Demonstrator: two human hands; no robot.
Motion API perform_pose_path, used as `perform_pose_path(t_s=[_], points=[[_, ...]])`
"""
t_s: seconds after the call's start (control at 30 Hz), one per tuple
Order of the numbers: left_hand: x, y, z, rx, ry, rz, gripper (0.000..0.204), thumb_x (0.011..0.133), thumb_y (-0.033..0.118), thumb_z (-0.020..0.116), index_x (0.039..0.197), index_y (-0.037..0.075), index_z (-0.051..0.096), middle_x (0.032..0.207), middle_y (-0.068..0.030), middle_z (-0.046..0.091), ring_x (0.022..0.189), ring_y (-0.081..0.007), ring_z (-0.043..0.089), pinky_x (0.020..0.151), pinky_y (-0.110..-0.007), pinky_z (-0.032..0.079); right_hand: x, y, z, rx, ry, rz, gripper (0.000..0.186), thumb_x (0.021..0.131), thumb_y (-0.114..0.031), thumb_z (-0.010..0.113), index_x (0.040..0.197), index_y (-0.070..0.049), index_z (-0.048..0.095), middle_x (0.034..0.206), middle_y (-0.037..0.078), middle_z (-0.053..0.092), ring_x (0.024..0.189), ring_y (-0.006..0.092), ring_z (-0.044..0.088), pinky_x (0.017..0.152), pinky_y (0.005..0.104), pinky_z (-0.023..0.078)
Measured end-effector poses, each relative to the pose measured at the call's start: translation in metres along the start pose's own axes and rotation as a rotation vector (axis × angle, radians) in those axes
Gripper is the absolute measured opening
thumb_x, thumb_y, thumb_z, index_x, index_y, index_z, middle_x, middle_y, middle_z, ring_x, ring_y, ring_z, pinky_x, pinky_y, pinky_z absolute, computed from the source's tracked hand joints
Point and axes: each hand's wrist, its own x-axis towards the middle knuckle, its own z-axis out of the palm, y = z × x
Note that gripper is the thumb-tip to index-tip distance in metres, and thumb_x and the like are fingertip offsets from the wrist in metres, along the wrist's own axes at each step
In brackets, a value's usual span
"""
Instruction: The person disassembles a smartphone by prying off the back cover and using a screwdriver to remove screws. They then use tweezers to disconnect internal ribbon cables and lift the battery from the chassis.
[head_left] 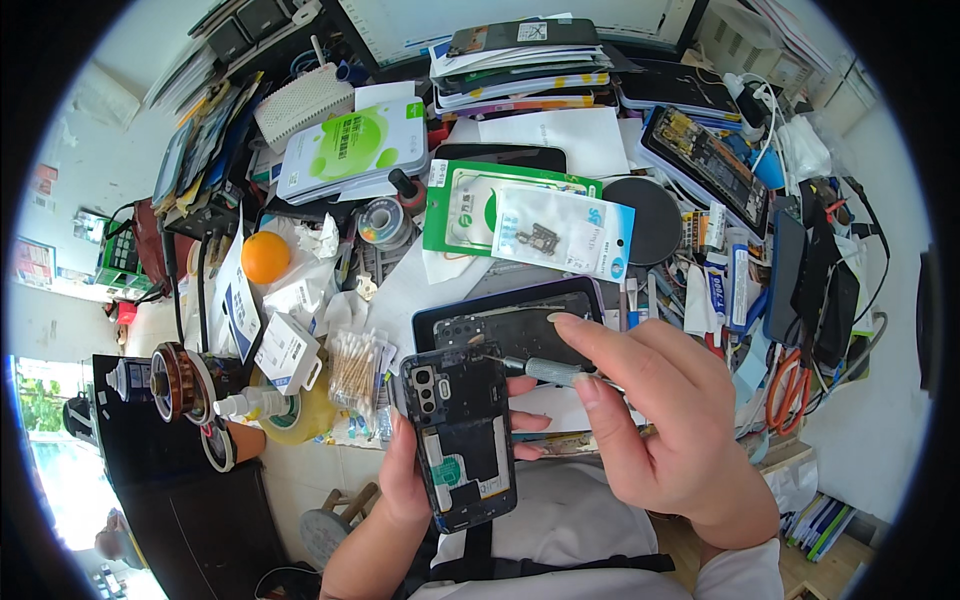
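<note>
In the head view my left hand point(403, 470) is wrapped round an opened black phone point(462, 430), back uppermost, with the camera cluster and inner parts showing. Between thumb and fingers of my right hand point(660, 420) is a silver knurled tool point(548, 368), its thin tip at the phone's upper right corner. Behind the phone lies a dark tablet-like tray point(530, 330) with small bits on it. A small clear bag of metal parts point(535, 230) rests on a green-edged package point(460, 205) farther back.
A cluttered bench holds stacked devices point(515, 60), an orange point(265, 257), cotton swabs point(355, 370), tape rolls point(300, 425), glue tubes point(717, 290) and orange-handled scissors point(790, 395). A round black pad point(645, 220) lies back right. A stool point(325, 530) stands below left.
</note>
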Motion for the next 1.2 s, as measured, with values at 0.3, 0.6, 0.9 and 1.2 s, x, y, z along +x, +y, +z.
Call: perform_pose_path(t_s=[0.3,0.6,0.9,1.2], points=[[-0.004,-0.002,-0.003,0.047,-0.096,-0.005,0.096,0.098,0.072,0.041,0.162,0.003,0.017,0.155,-0.0294,0.039,0.125,-0.0404,0.058,0.099,-0.053,0.054,0.001,0.001,0.001,-0.051,0.008,0.017,0.039,0.083,0.007,0.067,0.120,-0.001,0.072,0.068,0.006,0.058,0.052,0.0186,0.049,0.048,0.0306,0.038],[-0.010,-0.003,-0.002,0.066,-0.078,-0.042,0.090,0.101,0.070,0.033,0.159,0.002,0.024,0.152,-0.0264,0.043,0.122,-0.0375,0.060,0.096,-0.051,0.056,0.010,-0.004,-0.001,-0.118,-0.099,-0.121,0.055,0.077,-0.002,0.076,0.131,-0.005,0.069,0.071,0.002,0.052,0.058,0.0208,0.051,0.053,0.0334,0.041],[-0.013,-0.010,-0.008,0.042,-0.054,-0.070,0.090,0.101,0.070,0.033,0.158,0.000,0.025,0.150,-0.0272,0.044,0.119,-0.0378,0.061,0.093,-0.052,0.057,0.006,-0.004,-0.003,-0.142,-0.128,-0.073,0.058,0.077,-0.011,0.080,0.134,-0.007,0.068,0.070,0.003,0.053,0.059,0.0223,0.051,0.054,0.0352,0.042],[-0.014,-0.013,-0.013,-0.018,-0.093,-0.017,0.089,0.102,0.069,0.034,0.159,0.002,0.023,0.150,-0.0290,0.044,0.119,-0.0386,0.061,0.092,-0.052,0.057,0.006,-0.007,-0.011,-0.129,-0.212,-0.011,0.063,0.075,-0.015,0.082,0.136,-0.006,0.066,0.077,0.006,0.062,0.064,0.0245,0.056,0.064,0.0365,0.047]])
